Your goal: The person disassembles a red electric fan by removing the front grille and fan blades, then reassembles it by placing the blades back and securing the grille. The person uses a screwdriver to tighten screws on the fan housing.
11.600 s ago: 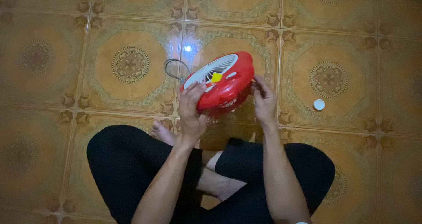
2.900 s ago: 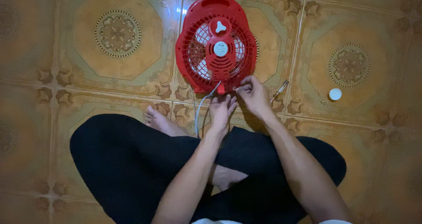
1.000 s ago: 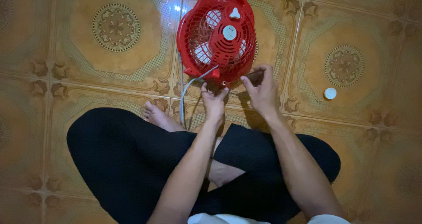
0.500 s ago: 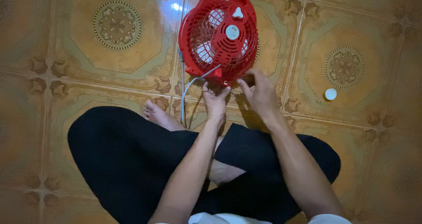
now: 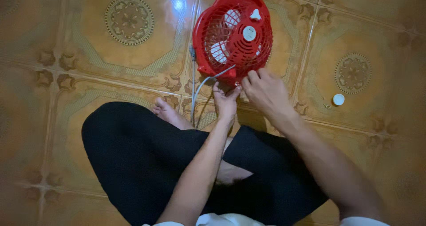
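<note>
Red plastic, your small fan [image 5: 234,33] lies grille-up on the tiled floor [image 5: 88,70] just beyond your crossed legs, and it looks light, hollow and a bit slick. Your left hand [image 5: 225,99] pinches its lower rim by the grey cord [image 5: 202,81] while your right hand [image 5: 266,90] rests half-spread on that edge; judge the stiff rim, not the thin grille ribs, the safer hold.

view: single head cam, worn by seated person
facing: straight down at tiled floor [image 5: 88,75]
range: close, arm's length above crossed legs [image 5: 146,164]
</note>
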